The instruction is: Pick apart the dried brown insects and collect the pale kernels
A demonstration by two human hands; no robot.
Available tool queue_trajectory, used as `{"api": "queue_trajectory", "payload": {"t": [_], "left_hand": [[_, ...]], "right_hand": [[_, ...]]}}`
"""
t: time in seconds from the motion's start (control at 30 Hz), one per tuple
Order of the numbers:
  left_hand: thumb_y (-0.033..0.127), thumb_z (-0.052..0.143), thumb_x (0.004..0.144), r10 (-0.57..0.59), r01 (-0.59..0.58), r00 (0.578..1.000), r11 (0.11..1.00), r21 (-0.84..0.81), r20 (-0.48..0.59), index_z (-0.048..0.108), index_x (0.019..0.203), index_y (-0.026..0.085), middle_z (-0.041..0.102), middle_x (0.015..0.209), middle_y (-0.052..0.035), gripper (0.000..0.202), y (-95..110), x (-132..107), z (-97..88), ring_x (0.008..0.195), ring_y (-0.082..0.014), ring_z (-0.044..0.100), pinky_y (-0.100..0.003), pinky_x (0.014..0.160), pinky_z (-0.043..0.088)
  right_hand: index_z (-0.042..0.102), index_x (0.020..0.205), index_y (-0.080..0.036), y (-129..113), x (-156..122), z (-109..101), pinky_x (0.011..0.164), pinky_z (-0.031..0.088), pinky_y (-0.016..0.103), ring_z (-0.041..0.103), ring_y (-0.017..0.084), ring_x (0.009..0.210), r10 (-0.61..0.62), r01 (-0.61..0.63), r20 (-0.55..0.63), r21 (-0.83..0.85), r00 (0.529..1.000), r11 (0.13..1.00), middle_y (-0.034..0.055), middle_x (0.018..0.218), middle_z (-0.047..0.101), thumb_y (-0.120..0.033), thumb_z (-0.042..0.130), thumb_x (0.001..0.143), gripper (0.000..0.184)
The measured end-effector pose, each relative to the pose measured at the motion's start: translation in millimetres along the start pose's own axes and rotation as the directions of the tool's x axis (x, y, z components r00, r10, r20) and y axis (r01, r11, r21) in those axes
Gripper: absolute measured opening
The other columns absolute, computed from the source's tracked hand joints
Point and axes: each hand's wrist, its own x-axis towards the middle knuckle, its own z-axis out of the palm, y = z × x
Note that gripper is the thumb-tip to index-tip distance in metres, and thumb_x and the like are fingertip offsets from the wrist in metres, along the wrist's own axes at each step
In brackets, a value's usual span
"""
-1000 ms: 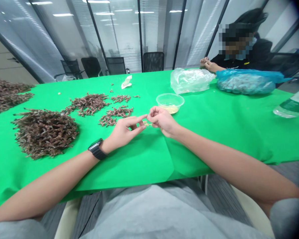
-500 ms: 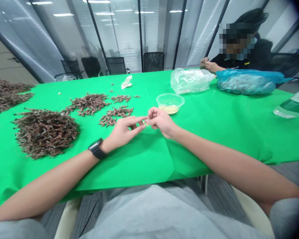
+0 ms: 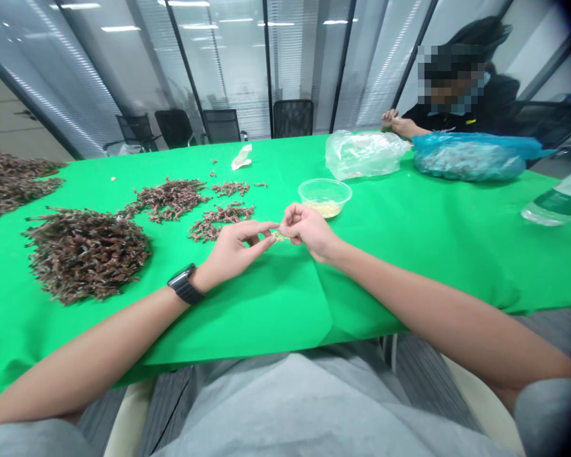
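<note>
My left hand [image 3: 233, 251], with a black watch on its wrist, meets my right hand [image 3: 307, 230] over the green table cover [image 3: 276, 304]. Both pinch at a small pale yellowish bit [image 3: 278, 237] held between their fingertips; I cannot make out what it is. Just behind the hands stands a clear plastic bowl [image 3: 324, 197] with pale grains in its bottom. Small heaps of brown dried sprigs [image 3: 221, 219] lie to the left of the hands.
A big mound of brown sprigs [image 3: 85, 251] lies at the left, more [image 3: 9, 181] at the far left. A clear bag [image 3: 361, 152], a blue bag [image 3: 471, 158] and a bottle [image 3: 556, 200] lie at the right. Another person [image 3: 457, 95] sits across the table. Black chairs [image 3: 292, 117] stand behind.
My hands have closed in on each other a little; the fingertips now touch around the pale bit. Nothing else moved.
</note>
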Motion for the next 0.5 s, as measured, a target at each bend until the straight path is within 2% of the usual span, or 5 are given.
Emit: {"api": "queue_trajectory", "payload": {"t": [0.5], "left_hand": [[0.042,0.066,0.094,-0.005,0.005,1.0,1.0,0.0,0.003,0.078,0.116,0.02,0.076,0.089,-0.0051,0.033,1.2,-0.1,-0.7,0.063,-0.0106,0.057,-0.023,0.061,0.046]], "right_hand": [[0.05,0.072,-0.021,-1.0,0.5,0.0,0.042,0.027,0.021,0.039,0.006,0.05,0.0,0.0,-0.025,-0.002,1.0,1.0,-0.008,0.061,0.052,-0.018,0.081,0.052,0.037]]}}
